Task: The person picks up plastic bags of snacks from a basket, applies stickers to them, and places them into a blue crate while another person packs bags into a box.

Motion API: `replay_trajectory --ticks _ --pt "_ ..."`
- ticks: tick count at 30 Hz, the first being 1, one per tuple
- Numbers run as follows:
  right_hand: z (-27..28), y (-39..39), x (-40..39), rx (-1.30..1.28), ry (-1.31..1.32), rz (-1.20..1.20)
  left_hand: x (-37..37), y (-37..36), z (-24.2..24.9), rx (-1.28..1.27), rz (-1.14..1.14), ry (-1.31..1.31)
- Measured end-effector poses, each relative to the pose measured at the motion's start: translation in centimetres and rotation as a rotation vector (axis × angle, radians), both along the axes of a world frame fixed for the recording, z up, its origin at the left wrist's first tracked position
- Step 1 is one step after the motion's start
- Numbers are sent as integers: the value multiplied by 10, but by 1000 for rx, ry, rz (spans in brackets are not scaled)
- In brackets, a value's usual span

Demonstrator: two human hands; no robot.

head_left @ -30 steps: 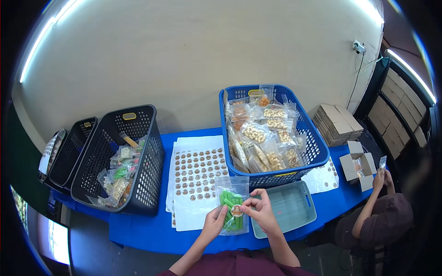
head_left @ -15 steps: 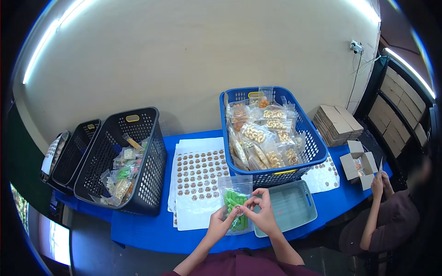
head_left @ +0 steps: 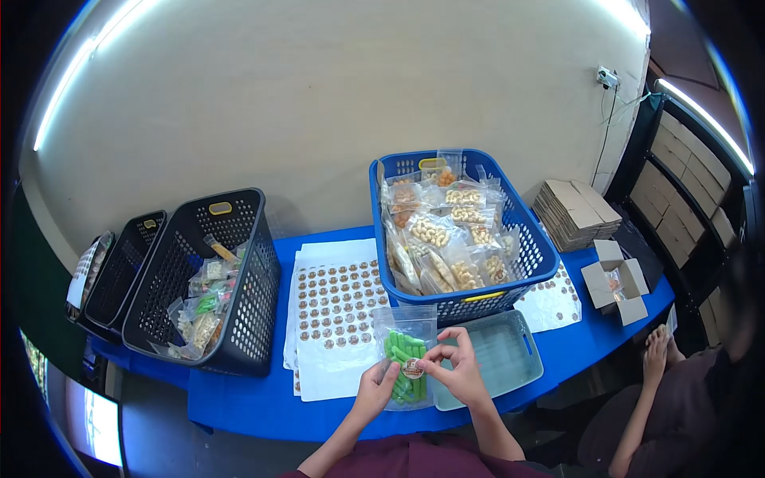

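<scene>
A clear zip bag (head_left: 424,393) filled with green sticks is in front of me at the table's near edge. My left hand (head_left: 374,393) grips its left side, thumb over the front. A round brown-and-white sticker (head_left: 412,369) lies against the front of the bag. My right hand (head_left: 458,373) pinches the right edge of that sticker between thumb and forefinger, with the other fingers curled. Just left of the bag are white sheets (head_left: 328,381) with rows of round stickers. A pale green tray (head_left: 510,374) sits beyond my right hand.
A blue basket (head_left: 470,296) full of bagged nuts stands behind the bag. Dark baskets (head_left: 253,319) are on the left, the nearest holding mixed packets. Flattened cartons (head_left: 578,211) and an open small box (head_left: 631,309) lie on the right, where another person (head_left: 661,414) sits.
My left thumb has drawn back from the sticker to the bag's left side, so more of the sticker shows. The other person's hands have lowered. The view has shifted slightly.
</scene>
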State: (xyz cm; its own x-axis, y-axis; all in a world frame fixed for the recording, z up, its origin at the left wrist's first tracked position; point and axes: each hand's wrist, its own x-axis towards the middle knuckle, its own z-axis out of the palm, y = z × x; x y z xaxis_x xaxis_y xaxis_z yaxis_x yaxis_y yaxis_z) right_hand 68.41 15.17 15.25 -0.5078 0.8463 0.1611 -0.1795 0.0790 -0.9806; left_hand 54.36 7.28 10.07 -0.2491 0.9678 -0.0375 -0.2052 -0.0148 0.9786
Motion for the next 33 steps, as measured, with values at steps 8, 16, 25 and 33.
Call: replay_trajectory --ticks 8,16,25,33 --pt "-14 -6 4 51 -118 -66 8 1 -11 14 17 250" --pt "-16 -8 7 71 -206 -161 21 5 -12 -7 32 44" --pt "-33 -13 8 343 -333 -392 35 12 -8 -43 25 15" --pt "-39 -23 21 22 -85 -455 46 13 -9 -39 5 -37"
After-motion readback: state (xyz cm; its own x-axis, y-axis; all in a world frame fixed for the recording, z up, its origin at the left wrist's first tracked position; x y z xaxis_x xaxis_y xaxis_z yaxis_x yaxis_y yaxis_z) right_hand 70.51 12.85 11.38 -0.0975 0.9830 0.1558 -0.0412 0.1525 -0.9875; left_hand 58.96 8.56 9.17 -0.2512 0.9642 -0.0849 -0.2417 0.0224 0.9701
